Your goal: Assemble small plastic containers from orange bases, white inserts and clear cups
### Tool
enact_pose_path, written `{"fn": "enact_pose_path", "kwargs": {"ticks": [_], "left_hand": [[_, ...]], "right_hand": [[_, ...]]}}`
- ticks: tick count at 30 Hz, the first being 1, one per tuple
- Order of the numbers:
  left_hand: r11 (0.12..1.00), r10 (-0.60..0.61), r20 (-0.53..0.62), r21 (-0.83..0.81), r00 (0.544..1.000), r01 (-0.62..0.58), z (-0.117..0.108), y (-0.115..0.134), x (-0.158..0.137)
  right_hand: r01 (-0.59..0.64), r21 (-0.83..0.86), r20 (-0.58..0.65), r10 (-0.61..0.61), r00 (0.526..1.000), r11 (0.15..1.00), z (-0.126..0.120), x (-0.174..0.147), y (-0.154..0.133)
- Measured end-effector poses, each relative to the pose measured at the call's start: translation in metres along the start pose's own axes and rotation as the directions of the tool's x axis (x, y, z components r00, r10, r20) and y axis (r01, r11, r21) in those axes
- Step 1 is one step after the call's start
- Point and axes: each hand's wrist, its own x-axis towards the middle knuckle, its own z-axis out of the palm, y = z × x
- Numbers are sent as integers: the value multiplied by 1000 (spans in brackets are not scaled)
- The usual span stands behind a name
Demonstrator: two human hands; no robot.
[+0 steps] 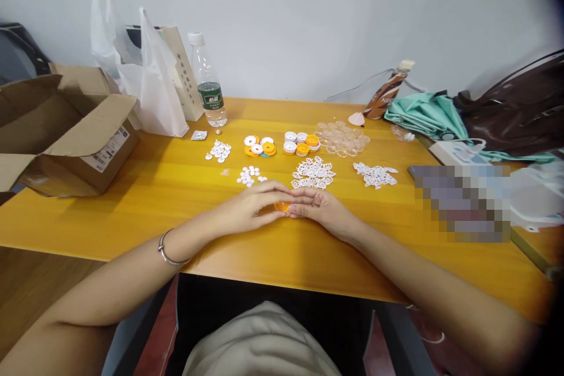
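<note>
Low over the table's front half, my left hand and my right hand meet at the fingertips. Both are closed around a small round orange part, largely covered by the fingers. Just beyond them lie a pile of white openwork pieces and some small white round pieces. Farther back are white pegged pieces, orange and white discs, stacked orange and white cups and clear round covers. White irregular flat pieces sit to the right.
An open cardboard box, a white plastic bag and a water bottle stand at the left. At the right are a brown drink bottle, a green folded cloth, a dark bag and a blurred-out flat item.
</note>
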Motion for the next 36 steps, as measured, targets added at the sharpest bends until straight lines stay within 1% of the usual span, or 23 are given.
{"fn": "enact_pose_path", "kwargs": {"ticks": [3, 6, 9, 14, 16, 17, 18, 19, 20, 21, 22, 23, 24, 25, 27, 29, 30, 32, 36], "left_hand": [[997, -70, -7, 40, 998, 70, 2, 0, -1], [991, -114, -23, 64, 993, 115, 5, -1, -2], [991, -112, -27, 63, 993, 114, 7, -2, -2], [990, -116, 10, 79, 993, 115, 6, -2, -2], [986, -131, 31, 104, 991, 127, 5, -3, -2], [984, -138, 44, 117, 989, 132, 4, -4, -2], [982, -144, 57, 129, 988, 136, 3, -4, -2], [981, -148, 69, 138, 987, 138, 2, -5, -2], [980, -148, 80, 144, 986, 136, 2, -5, -2], [980, -146, 90, 150, 985, 131, 2, -6, -1], [980, -141, 98, 154, 985, 125, 2, -6, -1], [980, -137, 104, 159, 985, 120, 2, -6, -1], [980, -136, 109, 163, 985, 117, 3, -6, -1], [979, -136, 113, 167, 984, 117, 3, -6, -1], [978, -138, 117, 174, 983, 116, 3, -5, -2], [978, -131, 120, 178, 984, 109, 3, -4, -2], [979, -124, 122, 178, 985, 101, 3, -4, -3], [981, -111, 129, 176, 985, 88, 3, -3, -3], [982, -103, 142, 169, 985, 79, 3, -3, -3]], "right_hand": [[-25, -31, 23, 25, 999, 999, -2, -1, -1], [-20, -85, 21, 22, 1000, 996, -4, -2, -3], [-6, -119, 19, 8, 1000, 993, -4, -2, -3], [34, -210, 71, -20, 997, 977, -5, -4, -5], [81, -309, 16, -80, 997, 948, -15, -5, -13], [109, -377, -49, -137, 989, 920, -23, -5, -19], [130, -450, -141, -215, 966, 883, -34, -5, -26], [147, -529, -234, -310, 921, 836, -47, -4, -33], [155, -615, -325, -427, 844, 773, -61, -4, -39], [131, -693, -408, -536, 740, 709, -77, -3, -44], [69, -752, -460, -597, 658, 655, -92, -3, -48], [-10, -799, -486, -637, 599, 601, -107, -3, -51], [-99, -840, -485, -657, 578, 533, -120, -2, -52], [-174, -873, -460, -653, 602, 455, -131, -2, -52], [-274, -906, -420, -598, 683, 323, -146, 0, -48], [-308, -923, -384, -533, 753, 230, -154, 2, -42], [-310, -930, -369, -511, 776, 199, -156, 3, -39], [-308, -937, -349, -488, 800, 165, -157, 4, -35], [-331, -926, -378, -454, 807, 182, -154, 3, -33]]}}
